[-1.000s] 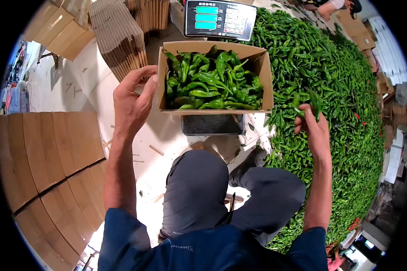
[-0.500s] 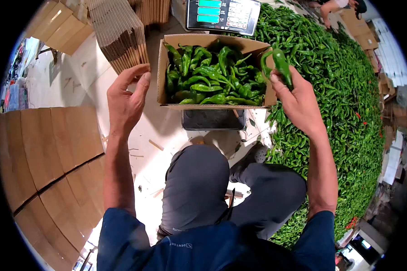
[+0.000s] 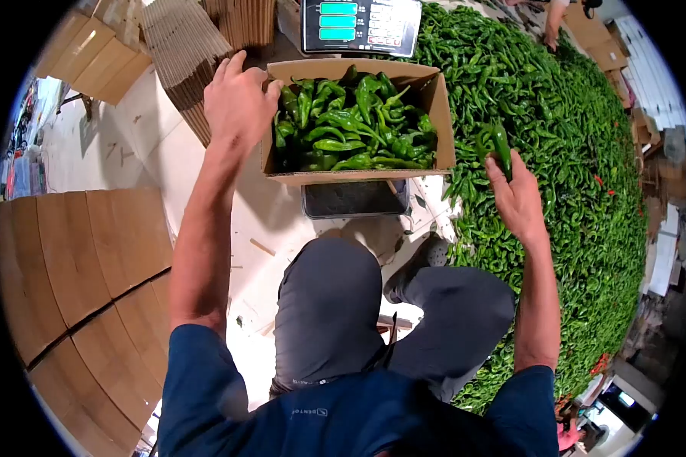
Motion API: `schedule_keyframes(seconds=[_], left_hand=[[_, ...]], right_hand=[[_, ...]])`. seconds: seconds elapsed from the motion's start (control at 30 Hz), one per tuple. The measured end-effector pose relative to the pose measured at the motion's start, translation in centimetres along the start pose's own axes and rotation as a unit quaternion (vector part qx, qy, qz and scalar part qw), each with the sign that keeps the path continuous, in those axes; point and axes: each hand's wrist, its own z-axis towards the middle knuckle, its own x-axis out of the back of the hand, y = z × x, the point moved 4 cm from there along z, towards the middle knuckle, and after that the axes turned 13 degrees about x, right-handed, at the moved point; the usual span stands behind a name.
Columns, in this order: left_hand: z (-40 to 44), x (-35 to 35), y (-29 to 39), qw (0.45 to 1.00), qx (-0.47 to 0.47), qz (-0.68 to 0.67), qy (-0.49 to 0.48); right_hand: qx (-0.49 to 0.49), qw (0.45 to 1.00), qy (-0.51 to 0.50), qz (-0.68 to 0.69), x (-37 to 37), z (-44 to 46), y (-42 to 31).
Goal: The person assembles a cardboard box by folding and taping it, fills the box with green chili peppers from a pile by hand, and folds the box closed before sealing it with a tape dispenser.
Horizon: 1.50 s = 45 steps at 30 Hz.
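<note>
An open cardboard box (image 3: pixel 358 177) of green peppers (image 3: pixel 351 126) sits on a scale, whose dark platform (image 3: pixel 354 199) shows below it. My left hand (image 3: pixel 240 103) is at the box's left rim with its fingers apart and nothing in it; whether the thumb touches the cardboard I cannot tell. To the right of the box, my right hand (image 3: pixel 520 194) grips green peppers (image 3: pixel 500 145), one curled and one straighter, between thumb and fingers. It hovers over the large pepper heap (image 3: pixel 572 251).
The scale's lit display (image 3: pixel 360 27) stands behind the box. Flattened cartons (image 3: pixel 179 53) are stacked at the upper left, closed cardboard boxes (image 3: pixel 84 266) at the lower left. Another person's hand (image 3: pixel 552 30) reaches to the heap's far edge.
My left hand has moved up and right to the box's rim, its fingers spreading. My right hand has drawn away from the box, rightward and down over the heap, still gripping the peppers.
</note>
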Motion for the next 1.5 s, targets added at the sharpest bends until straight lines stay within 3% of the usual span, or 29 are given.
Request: schedule_keyframes(seconds=[0.17,0.27,0.33,0.43,0.53,0.57,0.67,0.77,0.83,0.97,1.07,1.1,1.13,1.2,1.27,1.3,1.4,1.43,1.5], left_hand=[[-1.4,-1.5,0.8,0.994,0.023,0.065,-0.081],[-1.2,-4.1,0.2,0.992,0.038,0.094,-0.069],[-0.3,-4.3,0.3,0.988,0.065,0.033,-0.136],[1.1,-4.8,0.2,0.971,0.123,-0.065,-0.194],[1.4,-4.3,0.3,0.976,0.058,-0.118,-0.174],[1.1,-3.6,0.9,0.993,0.023,-0.074,-0.089],[-0.1,0.0,3.7,0.995,-0.083,0.027,0.049],[0.4,-3.0,3.9,0.984,-0.137,0.092,-0.073],[0.9,-3.3,4.1,0.967,-0.141,0.165,-0.132],[1.9,1.3,5.8,0.975,-0.184,0.127,0.005],[1.1,0.1,7.0,0.957,-0.203,0.162,-0.133],[-0.1,-1.2,7.7,0.933,-0.208,0.229,-0.182],[-1.0,-4.0,6.5,0.956,-0.239,0.139,-0.102],[-0.9,-2.4,7.2,0.989,-0.112,0.01,-0.099],[-1.0,-0.7,7.0,0.982,-0.141,-0.115,-0.042],[-1.1,-0.1,6.7,0.972,-0.155,-0.177,-0.013],[-2.1,-1.2,7.6,0.949,-0.231,-0.116,-0.179],[-3.6,-2.0,7.8,0.962,-0.233,-0.034,-0.14],[-4.6,-3.9,8.1,0.955,-0.245,0.018,-0.166]], right_hand=[[-0.054,0.997,0.042,-0.027,0.5,-3.3,4.5],[-0.124,0.987,0.06,-0.078,2.2,-6.4,8.1],[-0.198,0.972,0.065,-0.108,3.9,-9.0,11.5],[-0.23,0.949,0.023,-0.213,6.3,-14.3,21.5],[-0.26,0.93,-0.041,-0.256,6.3,-18.6,23.4],[-0.255,0.935,-0.024,-0.245,5.7,-19.2,23.8],[-0.232,0.967,-0.048,-0.099,2.5,-18.3,22.7],[-0.136,0.985,-0.093,-0.041,-0.6,-13.7,17.9],[-0.126,0.986,-0.111,-0.008,-1.7,-9.6,13.5],[0.032,0.992,-0.109,-0.052,-1.9,-3.1,7.1],[0.087,0.995,-0.051,0.006,-1.7,0.7,2.5],[0.128,0.991,-0.044,0.001,-1.9,2.1,0.8],[0.169,0.985,-0.036,-0.004,-2.2,3.6,-0.9],[0.196,0.98,-0.026,-0.031,-3.5,7.0,-4.4],[0.243,0.965,0.006,-0.101,-6.2,10.8,-6.6],[0.208,0.972,-0.008,-0.106,-7.9,13.0,-6.8],[0.127,0.981,-0.049,-0.14,-12.1,17.0,-7.4],[0.104,0.981,-0.061,-0.155,-13.2,17.6,-7.4],[0.091,0.986,-0.025,-0.141,-14.7,18.1,-6.9]])
